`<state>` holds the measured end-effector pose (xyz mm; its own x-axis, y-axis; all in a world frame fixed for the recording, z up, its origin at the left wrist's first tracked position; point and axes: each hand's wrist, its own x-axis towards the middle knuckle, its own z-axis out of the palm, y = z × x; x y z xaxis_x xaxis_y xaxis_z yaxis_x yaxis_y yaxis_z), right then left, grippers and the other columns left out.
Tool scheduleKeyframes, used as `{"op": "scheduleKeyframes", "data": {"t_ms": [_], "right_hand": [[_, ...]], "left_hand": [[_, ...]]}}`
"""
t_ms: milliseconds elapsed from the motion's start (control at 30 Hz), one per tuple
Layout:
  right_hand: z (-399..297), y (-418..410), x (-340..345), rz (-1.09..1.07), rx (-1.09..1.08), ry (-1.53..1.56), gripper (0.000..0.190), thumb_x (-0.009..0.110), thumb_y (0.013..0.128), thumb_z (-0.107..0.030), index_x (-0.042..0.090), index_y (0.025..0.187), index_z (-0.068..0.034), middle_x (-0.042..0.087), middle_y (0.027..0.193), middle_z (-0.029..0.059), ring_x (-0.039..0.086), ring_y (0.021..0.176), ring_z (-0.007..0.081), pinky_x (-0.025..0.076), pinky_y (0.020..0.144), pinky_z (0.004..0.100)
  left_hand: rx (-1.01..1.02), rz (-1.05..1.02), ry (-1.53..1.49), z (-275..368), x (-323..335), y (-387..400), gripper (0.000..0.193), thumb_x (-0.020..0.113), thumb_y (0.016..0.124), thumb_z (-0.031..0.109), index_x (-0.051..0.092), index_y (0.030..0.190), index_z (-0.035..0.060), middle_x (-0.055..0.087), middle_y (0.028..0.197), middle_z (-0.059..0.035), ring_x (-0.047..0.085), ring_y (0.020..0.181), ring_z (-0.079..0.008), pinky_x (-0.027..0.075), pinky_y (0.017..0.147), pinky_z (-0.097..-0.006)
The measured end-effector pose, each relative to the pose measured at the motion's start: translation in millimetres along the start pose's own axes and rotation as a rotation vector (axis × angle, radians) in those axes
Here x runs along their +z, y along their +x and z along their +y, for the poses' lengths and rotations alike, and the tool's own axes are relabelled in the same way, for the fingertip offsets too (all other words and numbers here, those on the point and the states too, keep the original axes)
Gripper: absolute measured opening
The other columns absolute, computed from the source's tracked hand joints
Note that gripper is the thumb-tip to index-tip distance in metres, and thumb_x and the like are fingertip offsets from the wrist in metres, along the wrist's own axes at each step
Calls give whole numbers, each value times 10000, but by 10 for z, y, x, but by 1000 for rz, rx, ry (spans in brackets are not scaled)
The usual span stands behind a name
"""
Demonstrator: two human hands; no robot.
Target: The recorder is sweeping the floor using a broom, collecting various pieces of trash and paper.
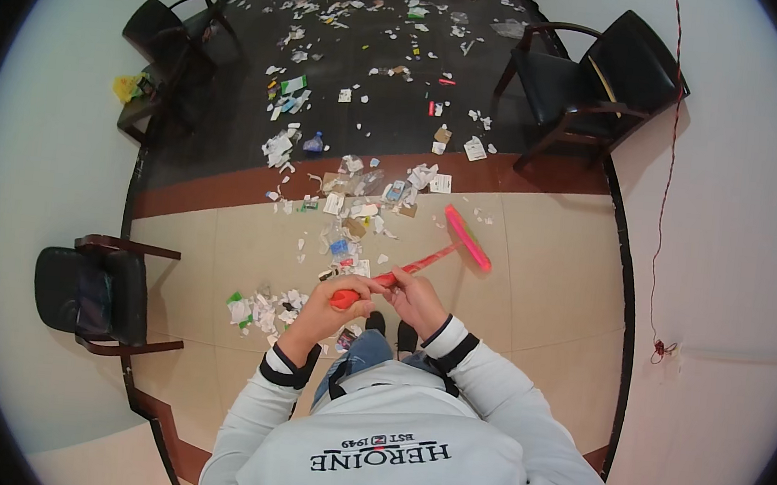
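Observation:
Both hands hold a broom with a red handle (432,259) and a pink head (467,235). My left hand (338,299) is closed around the rounded upper end of the handle. Just beyond it, my right hand (416,302) grips the shaft lower down. The broom head points away to the right, over the beige tiles. Torn paper, cardboard and plastic bottles form a litter strip (362,211) ahead of my hands. One clear bottle with a blue label (338,246) lies near the handle. A paper heap (264,311) rests left of my feet.
Scraps cover the dark floor (385,117) beyond a reddish-brown border strip (553,177). A black armchair (568,85) stands at the right wall. Along the left are another armchair (100,293) and chairs (178,37) bearing a yellow bag (127,88). A twisted red wire (665,197) hangs at right.

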<state>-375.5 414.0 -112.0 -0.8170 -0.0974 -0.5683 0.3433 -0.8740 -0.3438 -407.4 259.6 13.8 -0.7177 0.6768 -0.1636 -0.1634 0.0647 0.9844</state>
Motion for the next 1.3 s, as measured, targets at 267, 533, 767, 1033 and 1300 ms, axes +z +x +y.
{"op": "scheduleKeyframes", "data": {"t_ms": [267,533,767,1033,1300], "right_hand": [[133,230,71,63,87,46,162,447,901,-156,502,919,-4,580,861,103,559,739,167,470,633,262],[329,869,621,4,177,21,159,451,902,-148,484,938,4,559,870,118,550,737,173,490,628,279],[413,1232,1144,-121,209,5,167,446,908,-167,484,917,-4,568,848,109,566,726,176,484,624,270],[225,1160,1283,-212,126,17,195,463,902,-169,507,916,20,580,856,122,584,754,189,492,629,284],[99,966,1140,-103,40,25,205,474,898,-187,523,919,11,593,843,104,576,716,166,482,606,254]], "left_hand": [[-100,25,-67,-105,-349,85,47,590,777,6,569,808,-24,585,977,-110,550,733,-124,480,639,-240],[-82,156,17,8,-963,98,48,596,774,2,553,759,-14,593,946,-105,545,724,-114,480,612,-228],[-51,282,118,243,-1340,125,54,601,769,-2,549,757,-9,593,939,-102,540,673,-99,470,560,-217],[171,214,349,417,-1280,247,112,637,716,-27,536,761,-9,606,896,-83,543,719,-111,451,611,-228],[153,-1,263,424,-1399,406,103,637,724,5,547,773,-3,600,917,-104,555,790,-152,448,714,-266]]}}
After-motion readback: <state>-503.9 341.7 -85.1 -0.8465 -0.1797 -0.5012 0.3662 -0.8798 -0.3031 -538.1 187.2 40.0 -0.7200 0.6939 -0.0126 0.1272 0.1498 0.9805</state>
